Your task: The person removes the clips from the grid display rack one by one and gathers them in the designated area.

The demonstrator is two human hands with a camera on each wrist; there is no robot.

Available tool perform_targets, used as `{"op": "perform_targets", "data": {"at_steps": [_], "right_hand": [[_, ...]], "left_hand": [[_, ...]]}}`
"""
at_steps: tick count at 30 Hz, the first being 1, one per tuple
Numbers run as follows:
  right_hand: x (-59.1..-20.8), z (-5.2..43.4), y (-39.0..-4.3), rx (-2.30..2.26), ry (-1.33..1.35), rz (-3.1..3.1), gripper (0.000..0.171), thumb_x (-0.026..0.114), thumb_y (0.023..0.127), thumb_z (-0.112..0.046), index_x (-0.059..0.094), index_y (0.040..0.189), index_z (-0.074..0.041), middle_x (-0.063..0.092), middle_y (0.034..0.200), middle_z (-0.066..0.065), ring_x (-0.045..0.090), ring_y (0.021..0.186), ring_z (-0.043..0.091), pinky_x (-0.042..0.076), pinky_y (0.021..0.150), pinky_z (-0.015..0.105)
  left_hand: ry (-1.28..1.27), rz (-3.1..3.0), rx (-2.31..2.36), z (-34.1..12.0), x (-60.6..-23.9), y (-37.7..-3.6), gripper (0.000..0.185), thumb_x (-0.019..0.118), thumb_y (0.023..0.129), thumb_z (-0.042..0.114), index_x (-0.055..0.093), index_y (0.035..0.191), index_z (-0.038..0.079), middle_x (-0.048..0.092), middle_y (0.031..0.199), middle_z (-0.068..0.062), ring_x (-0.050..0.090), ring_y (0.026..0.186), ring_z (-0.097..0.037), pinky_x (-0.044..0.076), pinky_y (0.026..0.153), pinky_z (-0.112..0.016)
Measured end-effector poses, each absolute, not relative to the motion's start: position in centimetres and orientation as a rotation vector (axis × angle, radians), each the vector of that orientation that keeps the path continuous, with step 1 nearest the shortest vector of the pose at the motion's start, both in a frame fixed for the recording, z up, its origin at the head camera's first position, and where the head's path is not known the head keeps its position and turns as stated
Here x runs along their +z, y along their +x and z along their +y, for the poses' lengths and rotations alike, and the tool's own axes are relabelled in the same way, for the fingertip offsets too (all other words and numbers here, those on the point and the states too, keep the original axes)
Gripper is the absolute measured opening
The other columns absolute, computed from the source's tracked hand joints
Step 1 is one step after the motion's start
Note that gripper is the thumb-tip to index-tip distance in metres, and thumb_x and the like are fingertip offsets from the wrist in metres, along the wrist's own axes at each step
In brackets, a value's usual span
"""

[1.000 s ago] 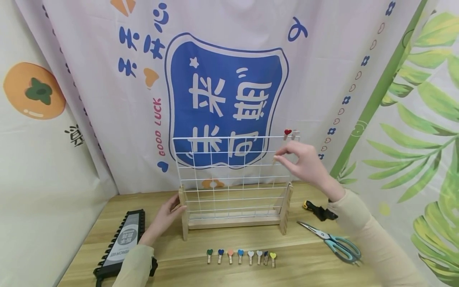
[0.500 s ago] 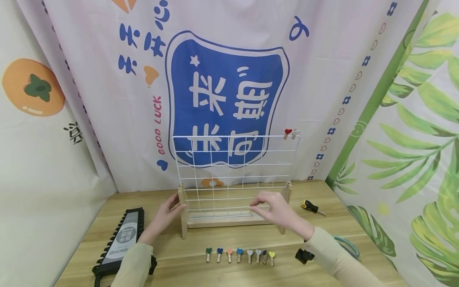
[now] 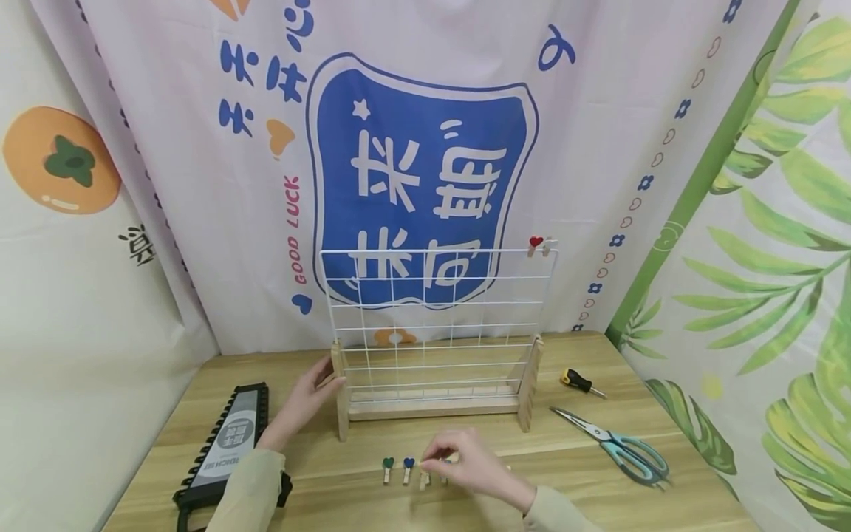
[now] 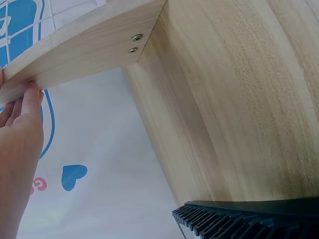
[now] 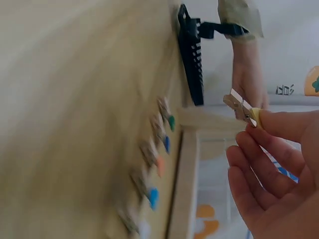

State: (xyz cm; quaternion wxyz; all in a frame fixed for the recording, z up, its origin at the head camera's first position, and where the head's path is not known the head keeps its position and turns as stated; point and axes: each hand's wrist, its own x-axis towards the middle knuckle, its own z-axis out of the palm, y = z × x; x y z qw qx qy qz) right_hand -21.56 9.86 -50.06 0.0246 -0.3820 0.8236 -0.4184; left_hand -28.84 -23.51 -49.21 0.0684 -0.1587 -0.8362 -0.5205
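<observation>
Clip: a small wooden clothespin (image 5: 241, 108) with a yellow heart end, pinched in the right hand (image 3: 473, 468) low over the row of clips (image 3: 397, 468) on the table (image 3: 665, 502), in front of the rack.
Handling: judged very light and stiff, with a spring that needs a squeeze at the tail end; easy to drop or twist, so the heart end between thumb and forefinger is the sensible hold.
Right hand: thumb and forefinger closed on the clip's heart end, other fingers (image 5: 259, 172) loosely curled beneath, wrist low over the table.
Left hand: the left hand (image 3: 307, 399) rests against the rack's (image 3: 432, 405) left wooden post (image 4: 94, 47), thumb pressed on the wood, forearm lying toward the black case (image 3: 229, 443).
Rack: wire grid (image 3: 432, 310) upright, 1 red heart clip (image 3: 535, 244) on its top wire.
Nearby: scissors (image 3: 618, 447) and screwdriver (image 3: 580, 382) at right, well apart from both hands.
</observation>
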Motion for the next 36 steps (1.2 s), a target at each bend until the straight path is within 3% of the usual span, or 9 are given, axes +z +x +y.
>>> {"op": "perform_targets", "data": {"at_steps": [13, 18, 24, 36], "right_hand": [[-54.0, 6.5, -18.3, -1.427, -0.968, 2.248, 0.017, 0.069, 0.094, -0.023, 0.077, 0.094, -0.008, 0.077, 0.087, 0.006, 0.057, 0.07, -0.012, 0.052, 0.062, 0.009], [-54.6, 5.4, -18.4, -1.405, -0.91, 2.305, 0.015, 0.071, 0.092, -0.022, 0.077, 0.093, -0.008, 0.077, 0.084, 0.001, 0.058, 0.066, -0.011, 0.053, 0.061, 0.009], [-54.8, 4.2, -18.9, -1.34, -0.853, 2.41, 0.011, 0.075, 0.088, -0.021, 0.079, 0.085, -0.011, 0.076, 0.072, -0.003, 0.048, 0.052, -0.012, 0.043, 0.047, 0.008], [-55.0, 3.4, -19.6, -1.314, -0.775, 2.39, 0.007, 0.076, 0.086, -0.015, 0.079, 0.084, -0.009, 0.076, 0.074, 0.0, 0.052, 0.055, -0.011, 0.047, 0.05, 0.008]], "left_hand": [[-0.464, -2.534, -1.596, -23.6, -49.2, -29.1, 0.064, 0.058, 0.101, 0.018, 0.029, 0.151, -0.009, 0.039, 0.151, -0.033, 0.04, 0.14, -0.047, 0.039, 0.115, -0.055], [-0.449, -2.544, -1.613, -23.6, -49.3, -29.1, 0.066, 0.058, 0.101, 0.02, 0.028, 0.152, -0.008, 0.038, 0.152, -0.033, 0.039, 0.142, -0.047, 0.038, 0.115, -0.055], [-0.444, -2.543, -1.606, -23.6, -49.1, -29.0, 0.065, 0.058, 0.101, 0.02, 0.029, 0.151, -0.009, 0.038, 0.152, -0.033, 0.039, 0.141, -0.047, 0.038, 0.115, -0.054], [-0.435, -2.554, -1.559, -23.6, -49.4, -29.1, 0.065, 0.059, 0.101, 0.021, 0.03, 0.151, -0.009, 0.04, 0.151, -0.032, 0.042, 0.139, -0.047, 0.038, 0.115, -0.054]]}}
